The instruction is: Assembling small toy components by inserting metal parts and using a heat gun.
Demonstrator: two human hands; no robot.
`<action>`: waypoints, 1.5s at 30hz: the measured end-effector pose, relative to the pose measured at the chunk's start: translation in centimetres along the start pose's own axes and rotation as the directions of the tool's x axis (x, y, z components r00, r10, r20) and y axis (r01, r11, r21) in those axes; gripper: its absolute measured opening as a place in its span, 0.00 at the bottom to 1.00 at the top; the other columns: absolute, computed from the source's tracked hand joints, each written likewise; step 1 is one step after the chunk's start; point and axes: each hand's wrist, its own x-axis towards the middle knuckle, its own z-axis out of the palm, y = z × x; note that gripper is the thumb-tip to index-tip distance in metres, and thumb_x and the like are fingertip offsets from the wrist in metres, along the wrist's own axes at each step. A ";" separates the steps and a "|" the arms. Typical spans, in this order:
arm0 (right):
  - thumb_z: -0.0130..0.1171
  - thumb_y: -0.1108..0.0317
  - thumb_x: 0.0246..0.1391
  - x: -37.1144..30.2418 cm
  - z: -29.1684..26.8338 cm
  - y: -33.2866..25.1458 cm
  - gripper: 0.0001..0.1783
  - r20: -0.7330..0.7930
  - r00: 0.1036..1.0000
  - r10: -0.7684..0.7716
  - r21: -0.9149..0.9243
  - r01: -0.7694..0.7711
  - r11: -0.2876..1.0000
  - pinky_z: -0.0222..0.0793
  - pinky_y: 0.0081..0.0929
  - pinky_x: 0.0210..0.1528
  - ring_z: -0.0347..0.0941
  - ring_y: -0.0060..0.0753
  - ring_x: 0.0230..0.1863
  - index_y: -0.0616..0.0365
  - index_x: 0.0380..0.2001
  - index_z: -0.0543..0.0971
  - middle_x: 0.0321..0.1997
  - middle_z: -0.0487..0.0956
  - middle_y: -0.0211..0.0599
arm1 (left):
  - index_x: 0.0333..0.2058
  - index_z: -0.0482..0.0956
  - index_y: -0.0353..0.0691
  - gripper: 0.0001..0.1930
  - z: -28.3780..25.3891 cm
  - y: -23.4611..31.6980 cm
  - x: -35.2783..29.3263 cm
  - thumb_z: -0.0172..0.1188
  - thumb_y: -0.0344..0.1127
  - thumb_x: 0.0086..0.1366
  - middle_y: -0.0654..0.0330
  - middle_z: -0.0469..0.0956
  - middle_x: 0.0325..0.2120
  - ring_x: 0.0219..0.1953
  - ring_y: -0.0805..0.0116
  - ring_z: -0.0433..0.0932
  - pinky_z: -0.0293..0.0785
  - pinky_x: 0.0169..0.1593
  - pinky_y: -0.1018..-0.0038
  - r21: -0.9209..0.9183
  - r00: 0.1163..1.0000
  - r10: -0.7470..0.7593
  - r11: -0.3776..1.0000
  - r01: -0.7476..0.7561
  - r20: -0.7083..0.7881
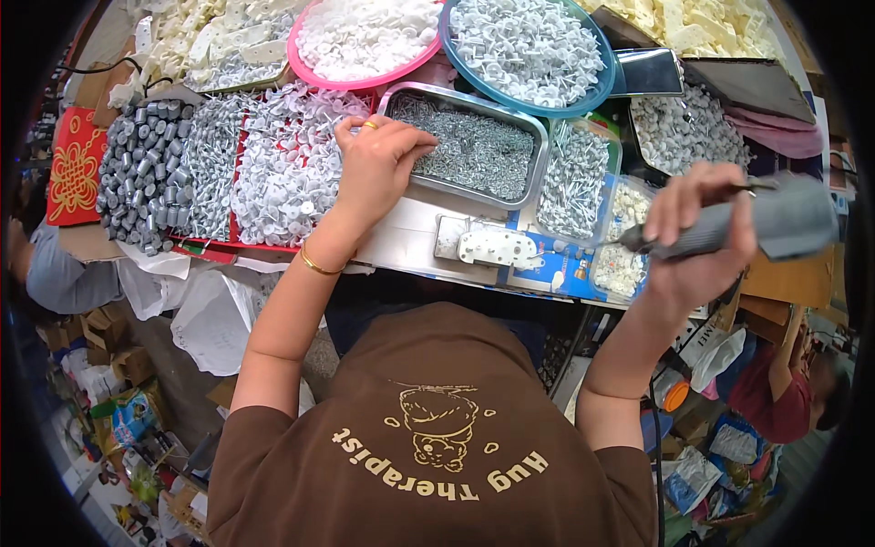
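Observation:
My left hand [381, 164] is over the left end of a metal tray [540, 173] of small silvery screws [474, 146]. Its thumb and forefinger are pinched together; whatever they hold, if anything, is too small to make out. In my right hand [697, 228] is a grey corded electric screwdriver [775, 219], blurred by motion, its tip pointing left. Below the tray, on the table, lies a white plastic part with holes [497, 247], next to a small whitish block [449, 237]. The screwdriver's tip is to the right of that part, apart from it.
A pink basin [293, 50] of white pieces and a teal basin [609, 68] of white-headed pieces stand behind the tray. Grey cylinders [146, 173] and white round-headed pieces [292, 182] fill the left side. Clear boxes of screws [574, 178] and cream pieces [624, 242] sit rightward.

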 end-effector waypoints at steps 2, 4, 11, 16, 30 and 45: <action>0.47 0.52 0.66 -1.0 0.9 1.0 0.21 -0.004 0.996 0.086 -0.046 -0.086 0.995 0.65 0.24 0.19 0.63 0.24 0.15 0.63 0.42 0.72 0.20 0.65 0.32 | 0.32 0.87 0.52 0.01 0.2 0.4 0.6 0.67 0.36 0.61 0.72 0.84 0.29 0.36 0.71 0.78 0.54 0.55 0.63 0.092 0.998 0.063 0.994 -0.062 -0.010; 0.47 0.53 0.66 -1.9 1.1 1.3 0.22 -0.016 0.996 0.085 -0.105 -0.086 0.991 0.66 0.25 0.19 0.63 0.24 0.15 0.64 0.44 0.70 0.19 0.65 0.32 | 0.32 0.87 0.52 0.01 0.2 0.5 0.6 0.68 0.36 0.61 0.72 0.84 0.29 0.36 0.72 0.78 0.54 0.56 0.63 0.065 0.999 0.051 0.997 -0.052 0.010; 0.50 0.46 0.63 -2.5 3.0 1.1 0.25 0.204 0.979 0.021 -0.207 0.022 0.978 0.67 0.24 0.17 0.64 0.24 0.14 0.61 0.33 0.66 0.19 0.69 0.34 | 0.30 0.85 0.51 0.04 -2.0 6.3 -0.1 0.72 0.36 0.57 0.73 0.82 0.29 0.38 0.74 0.76 0.52 0.56 0.62 -0.366 0.987 0.107 0.929 -0.055 0.124; 0.49 0.37 0.61 -4.4 4.5 2.9 0.35 0.077 0.995 0.063 -0.152 -0.051 0.987 0.64 0.23 0.15 0.62 0.23 0.12 0.67 0.38 0.69 0.16 0.67 0.32 | 0.25 0.79 0.52 0.11 0.3 10.3 -2.3 0.73 0.46 0.50 0.73 0.75 0.26 0.40 0.70 0.75 0.53 0.56 0.58 -0.334 0.961 0.226 0.929 -0.162 0.163; 0.59 0.41 0.59 -5.4 3.3 3.7 0.30 0.136 0.986 0.099 -0.404 -0.036 0.914 0.64 0.20 0.19 0.64 0.22 0.16 0.62 0.33 0.68 0.18 0.68 0.33 | 0.41 0.74 0.45 0.15 1.5 10.7 -2.3 0.68 0.36 0.59 0.66 0.78 0.38 0.48 0.63 0.75 0.54 0.57 0.56 -0.429 0.916 0.258 0.897 -0.109 0.306; 0.58 0.39 0.57 -4.0 2.5 6.1 0.30 0.095 0.993 0.072 -0.269 -0.044 0.962 0.63 0.22 0.17 0.63 0.23 0.15 0.59 0.30 0.67 0.18 0.66 0.31 | 0.43 0.67 0.41 0.20 1.4 10.9 -2.5 0.69 0.35 0.58 0.61 0.81 0.38 0.46 0.59 0.77 0.55 0.57 0.55 -0.467 0.900 0.186 0.884 0.021 0.393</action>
